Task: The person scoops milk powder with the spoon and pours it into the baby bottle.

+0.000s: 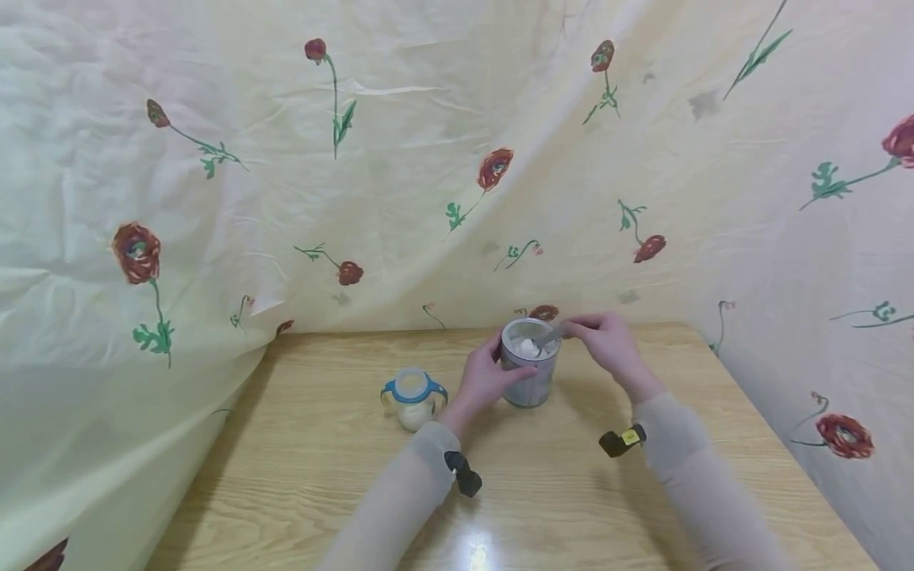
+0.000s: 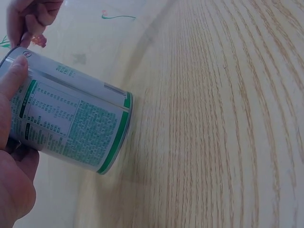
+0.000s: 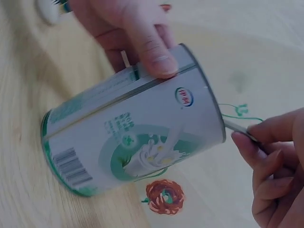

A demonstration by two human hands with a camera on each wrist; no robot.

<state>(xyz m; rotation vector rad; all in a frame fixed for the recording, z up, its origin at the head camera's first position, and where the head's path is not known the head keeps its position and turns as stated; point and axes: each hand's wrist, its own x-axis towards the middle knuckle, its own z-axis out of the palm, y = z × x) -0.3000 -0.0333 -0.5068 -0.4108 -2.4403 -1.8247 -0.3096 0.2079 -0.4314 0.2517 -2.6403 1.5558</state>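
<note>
A milk powder can [image 1: 530, 390], white with green print and a barcode, has its lid off on the table. My left hand [image 1: 485, 382] grips its side, the thumb across the near face and the other fingers around the left. White powder [image 1: 527, 349] shows inside the can. From the right, my right hand [image 1: 607, 345] pinches the handle of a grey spoon [image 1: 548, 339] between thumb and fingers. The spoon's front end dips past the rim into the powder. In the right wrist view, only a short length of the handle [image 3: 234, 126] sticks out of the can; the bowl is hidden there.
A small baby bottle [image 1: 414, 414] with a blue collar and two side handles stands left of the can, close to my left forearm. The wooden table [image 1: 307, 476] meets a flower-printed cloth [image 1: 400, 159] at its back and sides. Each wrist wears a small black camera.
</note>
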